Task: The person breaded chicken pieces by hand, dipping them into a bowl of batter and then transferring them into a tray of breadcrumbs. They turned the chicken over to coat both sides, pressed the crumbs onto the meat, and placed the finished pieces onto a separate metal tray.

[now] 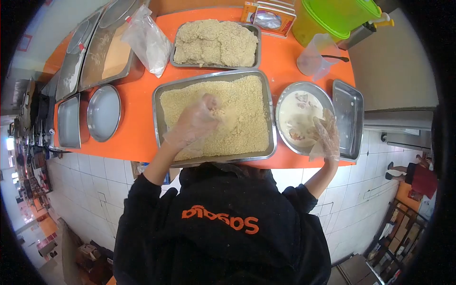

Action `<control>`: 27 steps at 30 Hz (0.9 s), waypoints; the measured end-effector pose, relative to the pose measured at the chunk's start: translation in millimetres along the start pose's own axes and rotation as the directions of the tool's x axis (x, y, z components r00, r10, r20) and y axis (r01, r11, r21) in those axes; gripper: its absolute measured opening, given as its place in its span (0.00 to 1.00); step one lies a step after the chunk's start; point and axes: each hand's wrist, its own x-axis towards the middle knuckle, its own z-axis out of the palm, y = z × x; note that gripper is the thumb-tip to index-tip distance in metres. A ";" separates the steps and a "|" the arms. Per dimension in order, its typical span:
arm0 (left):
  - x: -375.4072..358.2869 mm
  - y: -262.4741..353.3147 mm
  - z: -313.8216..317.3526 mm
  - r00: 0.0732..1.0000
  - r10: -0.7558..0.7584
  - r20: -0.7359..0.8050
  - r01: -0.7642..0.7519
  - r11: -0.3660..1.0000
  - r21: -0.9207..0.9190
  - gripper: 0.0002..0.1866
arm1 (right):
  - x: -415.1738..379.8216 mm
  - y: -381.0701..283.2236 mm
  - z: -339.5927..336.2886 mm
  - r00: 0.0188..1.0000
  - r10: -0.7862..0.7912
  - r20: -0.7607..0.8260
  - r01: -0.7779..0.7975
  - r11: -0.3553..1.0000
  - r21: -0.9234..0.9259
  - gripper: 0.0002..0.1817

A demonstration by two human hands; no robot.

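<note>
A large metal tray (272,137) full of pale yellow crumbs lies in the middle of the orange table. Over its crumbs is my left hand (197,118), in a clear plastic glove, its fingers smeared by motion. A pinkish piece shows at those fingers, but I cannot tell whether it is held. To the right stands a round metal bowl (281,107) of creamy white liquid with pieces of meat (297,135) in it. My right hand (325,135), gloved and coated with the liquid, is at the bowl's right edge with its fingers apart.
Behind the large tray stands a tray (257,57) heaped with coated pieces. An empty metal tray (356,154), a clear jug (313,57) and a green-lidded tub (327,23) are right. A round pan (103,114), bins (85,71) and a plastic bag (149,42) are left. A person (420,178) is far right.
</note>
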 end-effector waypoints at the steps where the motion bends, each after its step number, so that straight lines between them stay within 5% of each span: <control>1: 7.3 9.2 -4.8 0.997 0.013 0.070 -0.014 1.000 0.015 0.20 | -1.0 0.6 -0.2 1.000 0.012 0.000 -0.012 1.000 0.009 0.36; 7: 54.5 70.9 -35.4 0.970 0.093 0.224 -0.114 0.990 0.081 0.18 | -6.6 2.6 -7.0 0.999 -0.042 -0.030 0.041 0.999 -0.036 0.36; 11: 101.9 87.3 -72.7 0.957 0.163 0.240 -0.231 0.928 0.292 0.22 | -9.3 0.5 -9.0 0.998 -0.019 -0.066 0.013 0.996 -0.092 0.36; 16: 176.8 106.0 -106.1 0.840 0.518 0.164 -0.536 0.743 0.401 0.20 | -7.7 5.5 -14.2 0.998 -0.009 -0.066 0.002 0.994 -0.108 0.36; 19: 210.5 130.8 -117.8 0.965 0.205 0.162 -0.257 0.855 0.451 0.20 | -5.4 11.6 -13.6 0.997 -0.013 -0.080 0.004 0.994 -0.112 0.35; 22: 264.0 87.6 -124.4 0.920 0.338 0.197 -0.390 0.755 0.528 0.19 | -6.0 5.8 -10.5 0.996 -0.011 -0.088 -0.002 0.988 -0.155 0.35; 24: 277.5 32.1 -108.6 0.867 0.463 0.186 -0.496 0.762 0.415 0.14 | -6.7 6.9 -10.8 0.998 -0.009 -0.069 -0.002 0.988 -0.153 0.35; 26: 277.6 10.9 -97.8 0.921 0.339 0.194 -0.388 0.844 0.370 0.15 | -5.0 15.7 -12.9 0.999 -0.006 -0.037 0.002 0.994 -0.108 0.35; 27: 264.4 10.6 -87.4 0.967 0.142 0.211 -0.215 0.898 0.384 0.16 | -4.4 14.4 -12.5 0.999 -0.002 -0.040 -0.003 0.993 -0.117 0.36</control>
